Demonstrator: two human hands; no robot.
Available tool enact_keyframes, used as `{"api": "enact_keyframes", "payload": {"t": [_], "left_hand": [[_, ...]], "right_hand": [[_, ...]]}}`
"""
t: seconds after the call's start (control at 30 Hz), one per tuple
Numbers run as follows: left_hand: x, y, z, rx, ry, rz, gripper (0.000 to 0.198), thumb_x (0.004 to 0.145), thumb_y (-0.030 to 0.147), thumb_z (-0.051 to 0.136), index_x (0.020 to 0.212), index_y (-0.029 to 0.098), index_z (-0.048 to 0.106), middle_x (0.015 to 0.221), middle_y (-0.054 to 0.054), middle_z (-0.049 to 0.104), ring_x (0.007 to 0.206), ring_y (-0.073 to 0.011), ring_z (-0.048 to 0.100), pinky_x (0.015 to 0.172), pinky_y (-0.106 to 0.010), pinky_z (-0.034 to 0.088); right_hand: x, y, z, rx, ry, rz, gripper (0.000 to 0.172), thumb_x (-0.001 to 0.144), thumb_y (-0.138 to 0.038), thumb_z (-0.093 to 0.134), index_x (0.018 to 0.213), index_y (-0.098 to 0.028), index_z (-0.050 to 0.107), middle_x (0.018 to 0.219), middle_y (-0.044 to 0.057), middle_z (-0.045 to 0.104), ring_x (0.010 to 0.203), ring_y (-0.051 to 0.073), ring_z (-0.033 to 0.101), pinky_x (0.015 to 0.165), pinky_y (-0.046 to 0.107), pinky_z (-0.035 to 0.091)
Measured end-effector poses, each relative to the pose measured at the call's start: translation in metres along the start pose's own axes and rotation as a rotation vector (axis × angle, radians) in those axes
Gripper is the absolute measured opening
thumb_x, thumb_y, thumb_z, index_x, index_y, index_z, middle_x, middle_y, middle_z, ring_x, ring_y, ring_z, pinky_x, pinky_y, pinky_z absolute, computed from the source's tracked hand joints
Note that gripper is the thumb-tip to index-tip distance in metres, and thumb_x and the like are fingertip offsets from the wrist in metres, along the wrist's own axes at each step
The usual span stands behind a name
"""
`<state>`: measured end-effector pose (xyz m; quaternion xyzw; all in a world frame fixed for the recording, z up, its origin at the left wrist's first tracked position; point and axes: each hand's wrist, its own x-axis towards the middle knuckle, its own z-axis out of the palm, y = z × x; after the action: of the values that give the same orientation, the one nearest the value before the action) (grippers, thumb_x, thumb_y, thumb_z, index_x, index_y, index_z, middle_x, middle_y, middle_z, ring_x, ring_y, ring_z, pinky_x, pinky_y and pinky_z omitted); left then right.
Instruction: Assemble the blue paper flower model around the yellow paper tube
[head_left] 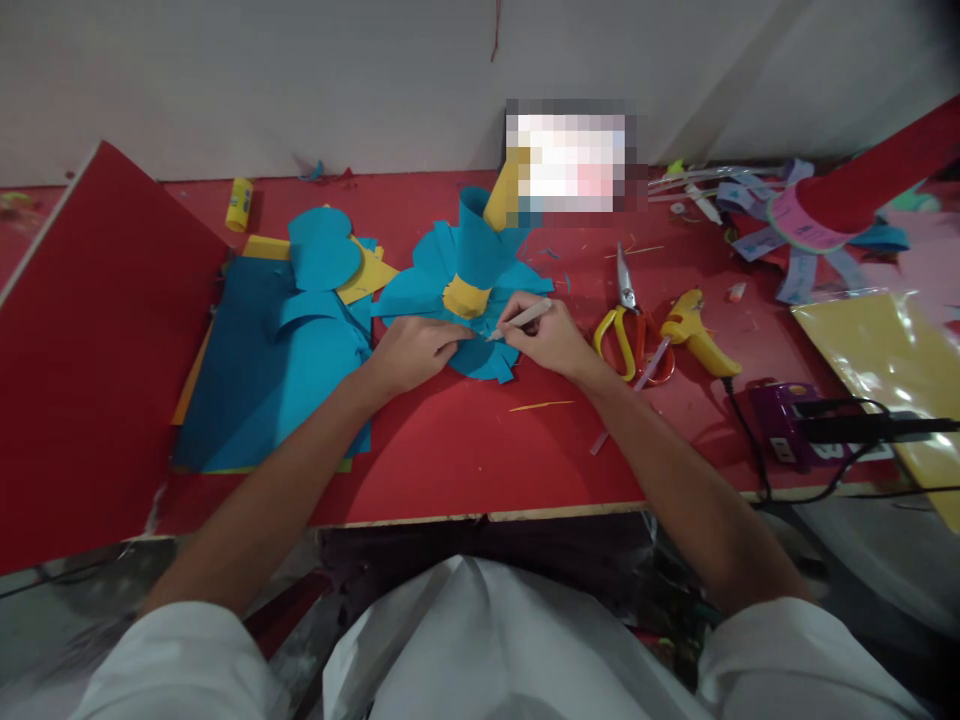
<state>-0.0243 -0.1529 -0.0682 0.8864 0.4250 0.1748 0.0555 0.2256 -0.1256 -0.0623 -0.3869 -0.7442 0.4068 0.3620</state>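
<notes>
With the right hand [551,340], I am firmly pinching a white pen [530,314], directing it at the lower petals [484,366] of 1 blue paper flower [482,262], which is lying on the red table [435,460]. The left hand [416,352] is resting loosely spread at the flower's near-left edge, gripping nothing; scissors [621,330] are lying rightward.

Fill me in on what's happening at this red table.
A person is bent over a flower-shaped blue paper piece with a blue tube standing on it. The right hand holds a white pen, tip down at the near petals, while the left hand rests by the same petals. Scissors and a yellow glue gun lie to the right; blue sheets lie to the left.
</notes>
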Motion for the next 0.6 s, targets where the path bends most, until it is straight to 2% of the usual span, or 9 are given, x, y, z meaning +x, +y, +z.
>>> {"api": "enact_keyframes", "payload": {"t": [0.13,0.33,0.6], "left_hand": [[0.0001,0.0009,-0.0003,0.004,-0.011,-0.011,0.042,0.100,0.018,0.045,0.120,0.025,0.080,0.110,-0.005,0.083,0.084,-0.0186,0.077,0.067,-0.026,0.052],[0.0008,0.0028,-0.0028,0.018,-0.010,-0.004,0.041,0.101,0.017,0.045,0.120,0.024,0.081,0.107,-0.006,0.083,0.081,-0.0189,0.076,0.063,-0.025,0.049],[0.0000,0.0016,-0.0014,0.030,0.015,0.034,0.041,0.103,0.019,0.043,0.118,0.024,0.081,0.105,-0.005,0.083,0.079,-0.0182,0.075,0.059,-0.026,0.044]], "right_hand": [[-0.0006,0.0003,-0.0006,-0.028,0.043,-0.004,0.013,0.084,-0.026,0.065,0.074,-0.021,0.059,0.065,-0.002,0.059,0.057,0.012,0.044,0.054,0.031,0.032],[-0.0012,0.0029,-0.0006,0.023,-0.006,-0.012,0.016,0.090,-0.034,0.066,0.081,-0.021,0.064,0.073,0.000,0.065,0.060,0.013,0.050,0.055,0.030,0.035],[-0.0011,0.0018,-0.0012,-0.014,0.048,0.004,0.010,0.086,-0.026,0.064,0.078,-0.020,0.062,0.073,0.000,0.065,0.061,0.012,0.052,0.055,0.028,0.037]]}}
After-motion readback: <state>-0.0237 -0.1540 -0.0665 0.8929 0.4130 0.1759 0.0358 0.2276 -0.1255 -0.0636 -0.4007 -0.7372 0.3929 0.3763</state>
